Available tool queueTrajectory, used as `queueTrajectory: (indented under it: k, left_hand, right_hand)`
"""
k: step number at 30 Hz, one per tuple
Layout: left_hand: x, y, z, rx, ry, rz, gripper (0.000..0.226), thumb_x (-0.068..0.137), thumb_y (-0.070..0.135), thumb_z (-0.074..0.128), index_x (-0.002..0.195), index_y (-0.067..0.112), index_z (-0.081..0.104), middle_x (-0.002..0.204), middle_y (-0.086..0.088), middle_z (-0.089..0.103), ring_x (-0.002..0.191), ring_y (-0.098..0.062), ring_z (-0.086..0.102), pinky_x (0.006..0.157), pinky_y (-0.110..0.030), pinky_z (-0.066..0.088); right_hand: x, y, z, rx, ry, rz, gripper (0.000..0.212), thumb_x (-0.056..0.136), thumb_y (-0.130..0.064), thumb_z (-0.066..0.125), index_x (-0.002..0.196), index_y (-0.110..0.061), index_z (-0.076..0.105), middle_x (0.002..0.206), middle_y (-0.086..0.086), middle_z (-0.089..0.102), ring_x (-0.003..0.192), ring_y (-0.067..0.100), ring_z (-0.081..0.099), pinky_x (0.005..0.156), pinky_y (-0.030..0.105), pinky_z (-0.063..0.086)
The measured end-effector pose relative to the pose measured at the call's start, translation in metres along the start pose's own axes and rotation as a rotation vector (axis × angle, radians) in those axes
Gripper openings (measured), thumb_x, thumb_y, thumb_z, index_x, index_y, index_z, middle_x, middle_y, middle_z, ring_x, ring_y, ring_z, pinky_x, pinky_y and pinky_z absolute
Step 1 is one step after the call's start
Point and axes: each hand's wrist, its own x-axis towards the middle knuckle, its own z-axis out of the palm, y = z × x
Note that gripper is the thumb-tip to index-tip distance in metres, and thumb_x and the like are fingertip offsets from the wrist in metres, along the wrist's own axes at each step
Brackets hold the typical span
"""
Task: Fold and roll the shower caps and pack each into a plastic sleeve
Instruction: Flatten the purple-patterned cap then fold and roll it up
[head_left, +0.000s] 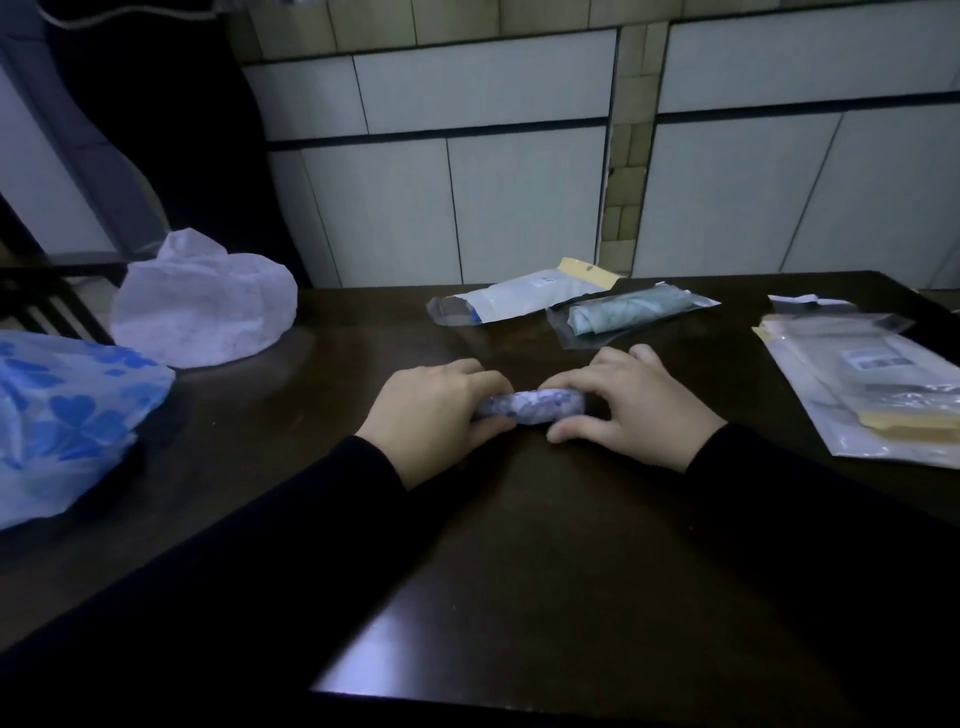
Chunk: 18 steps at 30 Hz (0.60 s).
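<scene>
We gripped rolled cap (530, 407) at both ends: left hand (434, 415), right hand (631, 410). Long axis ran left-right; empty sleeves (852, 384) lay nearer right hand.

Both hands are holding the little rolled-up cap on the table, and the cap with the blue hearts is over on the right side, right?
Not quite. Both the left hand and the right hand do hold the rolled-up cap on the table, but the cap with the blue hearts lies on the left side, not the right. The head view shows it.
</scene>
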Motion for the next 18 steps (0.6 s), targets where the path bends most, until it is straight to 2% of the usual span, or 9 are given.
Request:
queueTrajectory:
  k: [5, 8, 10, 12, 14, 16, 18]
  left_hand:
    - [0.005, 0.005, -0.004, -0.018, -0.104, -0.083, 0.024, 0.087, 0.055, 0.056, 0.104, 0.039, 0.062, 0.091, 0.016, 0.060, 0.081, -0.004, 0.054, 0.060, -0.020, 0.032]
    - [0.010, 0.007, -0.009, -0.221, -0.232, -0.168, 0.014, 0.085, 0.051, 0.063, 0.094, 0.041, 0.060, 0.082, 0.017, 0.060, 0.076, -0.002, 0.058, 0.059, -0.016, 0.036]
    - [0.014, 0.012, -0.010, -0.353, -0.286, -0.196, 0.012, 0.085, 0.047, 0.066, 0.089, 0.042, 0.056, 0.081, 0.015, 0.059, 0.074, -0.002, 0.058, 0.063, -0.018, 0.042]
    - [0.018, 0.017, -0.008, -0.429, -0.266, -0.214, 0.012, 0.084, 0.046, 0.068, 0.083, 0.042, 0.056, 0.080, 0.013, 0.061, 0.073, -0.003, 0.059, 0.065, -0.023, 0.047]
    - [0.023, 0.026, -0.002, -0.496, -0.200, -0.247, 0.010, 0.083, 0.046, 0.068, 0.082, 0.040, 0.060, 0.078, 0.012, 0.063, 0.072, -0.004, 0.060, 0.064, -0.024, 0.050]
    - [0.031, 0.037, 0.004, -0.584, -0.119, -0.289, 0.008, 0.084, 0.045, 0.068, 0.084, 0.038, 0.064, 0.075, 0.011, 0.063, 0.069, -0.002, 0.060, 0.059, -0.018, 0.047]
    - [0.040, 0.050, 0.011, -0.697, -0.046, -0.345, 0.007, 0.084, 0.042, 0.068, 0.086, 0.036, 0.066, 0.074, 0.011, 0.063, 0.068, 0.001, 0.059, 0.058, -0.014, 0.044]
  right_hand:
    - [-0.005, 0.000, -0.004, -0.012, 0.012, 0.029, 0.035, 0.087, -0.056, 0.055, 0.121, -0.048, 0.055, 0.092, -0.011, 0.047, 0.094, 0.012, 0.039, 0.078, 0.026, 0.028]
    - [-0.012, 0.001, -0.008, 0.047, 0.004, 0.066, 0.038, 0.086, -0.057, 0.056, 0.123, -0.051, 0.051, 0.091, -0.014, 0.045, 0.100, 0.014, 0.039, 0.079, 0.026, 0.030]
    - [-0.019, 0.001, -0.017, 0.078, 0.033, 0.097, 0.044, 0.086, -0.056, 0.056, 0.129, -0.050, 0.046, 0.100, -0.016, 0.047, 0.105, 0.011, 0.038, 0.085, 0.026, 0.031]
    - [-0.028, 0.004, -0.028, 0.018, 0.112, 0.102, 0.052, 0.087, -0.057, 0.054, 0.136, -0.046, 0.041, 0.112, -0.019, 0.049, 0.107, 0.005, 0.038, 0.092, 0.028, 0.030]
    - [-0.039, 0.014, -0.041, -0.082, 0.223, 0.106, 0.054, 0.086, -0.060, 0.052, 0.137, -0.042, 0.042, 0.123, -0.017, 0.055, 0.115, 0.008, 0.044, 0.098, 0.034, 0.031]
    - [-0.056, 0.031, -0.057, -0.157, 0.318, 0.135, 0.045, 0.087, -0.055, 0.052, 0.129, -0.040, 0.052, 0.123, -0.013, 0.057, 0.117, 0.013, 0.046, 0.099, 0.039, 0.033]
    - [-0.077, 0.050, -0.076, -0.191, 0.329, 0.191, 0.034, 0.084, -0.042, 0.054, 0.118, -0.041, 0.059, 0.121, -0.014, 0.057, 0.116, 0.013, 0.045, 0.099, 0.040, 0.032]
